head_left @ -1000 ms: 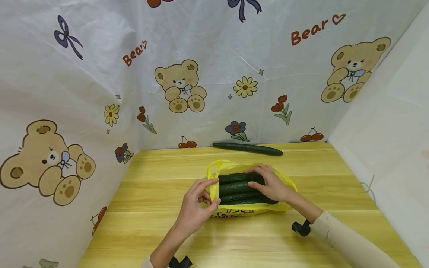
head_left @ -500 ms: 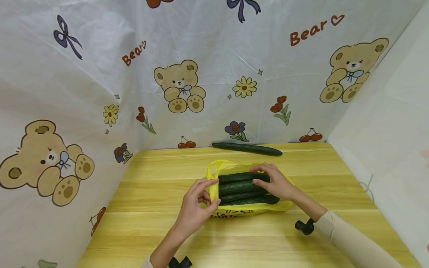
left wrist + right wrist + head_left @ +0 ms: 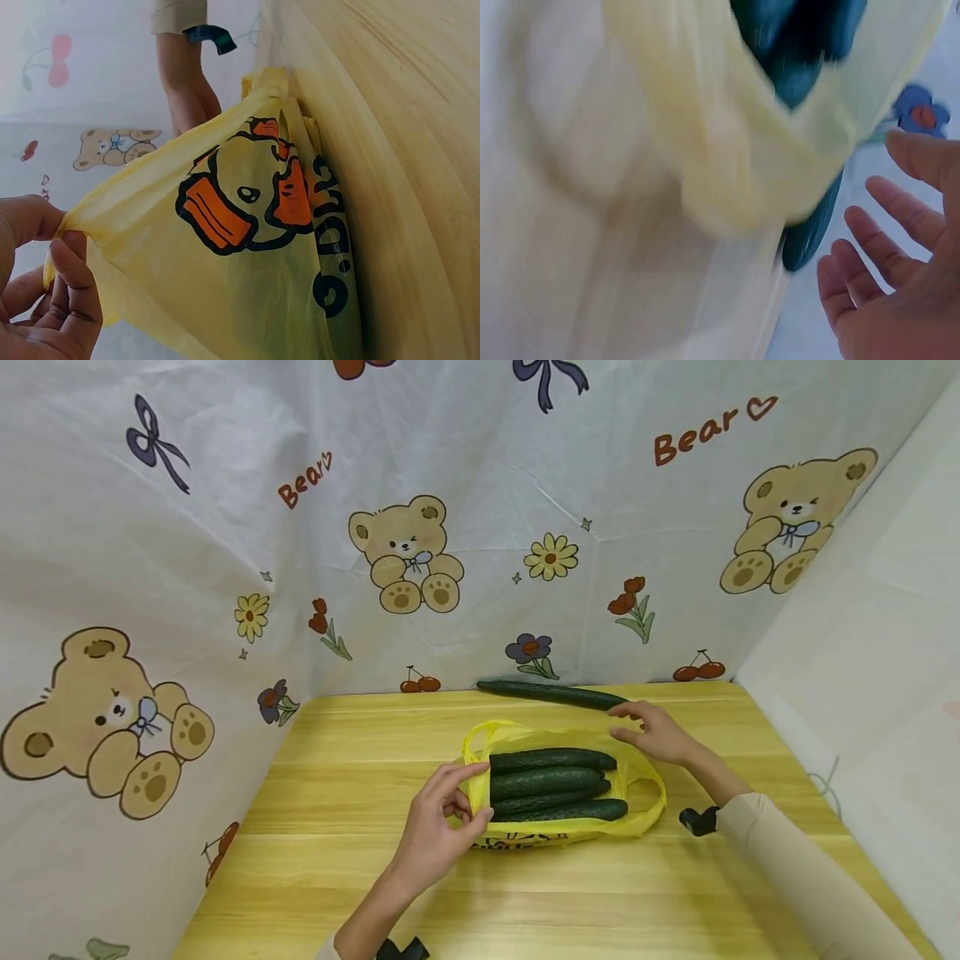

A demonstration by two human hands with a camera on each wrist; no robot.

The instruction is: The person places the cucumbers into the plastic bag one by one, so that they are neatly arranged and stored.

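A yellow plastic bag (image 3: 637, 822) lies on its side on the table with its mouth held open, and several cucumbers (image 3: 551, 781) lie side by side within it. My left hand (image 3: 442, 818) pinches the bag's left edge; in the left wrist view the thumb and fingers (image 3: 71, 292) grip the stretched plastic, which bears a cartoon duck print. A single cucumber (image 3: 551, 693) lies along the table's back edge. Beside its right end is my right hand (image 3: 656, 732), fingers spread and holding nothing. In the right wrist view that cucumber (image 3: 810, 232) is partly hidden behind the bag.
The wooden table (image 3: 322, 860) meets a white sheet (image 3: 480, 460) printed with bears and flowers at the back and left. A plain white wall (image 3: 885, 635) stands on the right, with a thin cord (image 3: 828, 789) near its foot.
My right hand has left the cucumbers in the bag and moved back and to the right, toward the lone cucumber. The left hand keeps its pinch on the bag.
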